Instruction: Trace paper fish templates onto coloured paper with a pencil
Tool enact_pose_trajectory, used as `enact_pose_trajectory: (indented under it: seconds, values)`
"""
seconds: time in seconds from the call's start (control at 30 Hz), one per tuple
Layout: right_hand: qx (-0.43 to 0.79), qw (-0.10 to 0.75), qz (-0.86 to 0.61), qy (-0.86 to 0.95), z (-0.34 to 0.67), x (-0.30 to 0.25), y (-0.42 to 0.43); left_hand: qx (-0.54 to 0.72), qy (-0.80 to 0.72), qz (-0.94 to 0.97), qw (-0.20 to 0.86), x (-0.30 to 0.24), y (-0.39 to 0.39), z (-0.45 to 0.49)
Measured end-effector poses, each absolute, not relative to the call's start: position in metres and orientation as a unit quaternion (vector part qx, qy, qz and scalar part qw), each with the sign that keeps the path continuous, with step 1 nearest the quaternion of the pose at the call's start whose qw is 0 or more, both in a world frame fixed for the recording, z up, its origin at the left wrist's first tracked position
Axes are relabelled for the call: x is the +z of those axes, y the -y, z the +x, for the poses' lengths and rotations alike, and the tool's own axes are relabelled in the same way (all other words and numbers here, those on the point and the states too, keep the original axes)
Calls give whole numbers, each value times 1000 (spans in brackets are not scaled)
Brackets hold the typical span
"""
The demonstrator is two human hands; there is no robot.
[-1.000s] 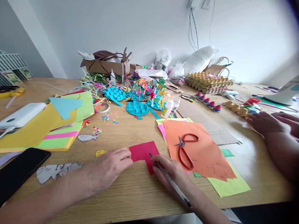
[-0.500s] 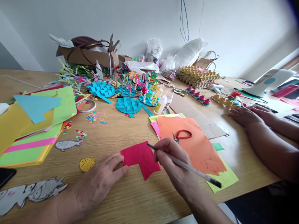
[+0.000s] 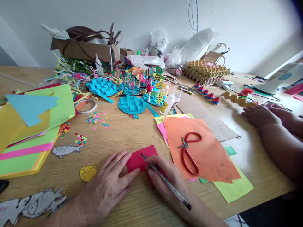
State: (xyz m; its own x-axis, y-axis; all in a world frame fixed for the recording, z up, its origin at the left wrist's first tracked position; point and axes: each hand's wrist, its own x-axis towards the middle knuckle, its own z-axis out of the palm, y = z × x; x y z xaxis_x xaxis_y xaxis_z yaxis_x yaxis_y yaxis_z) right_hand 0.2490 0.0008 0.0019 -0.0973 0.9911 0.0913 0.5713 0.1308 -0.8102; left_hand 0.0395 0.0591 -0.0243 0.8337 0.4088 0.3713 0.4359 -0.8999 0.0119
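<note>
A piece of red paper (image 3: pixel 136 159) lies on the table between my hands. My left hand (image 3: pixel 107 181) rests on its left edge, fingers spread and lying flat. In my right hand (image 3: pixel 164 176) is a ballpoint pen (image 3: pixel 171 188), its tip over the red paper; whether it touches is hard to tell. My right hand covers the paper's lower right part. Red-handled scissors (image 3: pixel 185 145) lie spread on orange paper (image 3: pixel 175 130) to the right, which bears a faint fish drawing. Left of my left hand is a yellow paper fish (image 3: pixel 87 173).
Coloured sheets (image 3: pixel 26 157) and grey paper fish (image 3: pixel 41 203) lie at left. Farther back are confetti (image 3: pixel 93 118), a tape roll (image 3: pixel 86 106), woven blue paper discs (image 3: pixel 132 105), glue bottles (image 3: pixel 167 104) and egg cartons (image 3: pixel 205 72). Another person's arms (image 3: pixel 272 135) rest at right.
My right hand and the pen have moved left over the red paper, uncovering the scissors. My left hand's fingers have spread more. The view has shifted slightly.
</note>
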Motion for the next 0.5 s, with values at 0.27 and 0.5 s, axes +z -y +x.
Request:
enact_pose_trajectory:
  seconds: [0.27, 0.5]
  values:
    - [333, 299, -556, 700, 254, 4, -11, -186, 245, -951, 9, -33, -57, 39]
    - [327, 301, -556, 702, 254, 14, -17, -158, 227, -961, 11, -27, -59, 37]
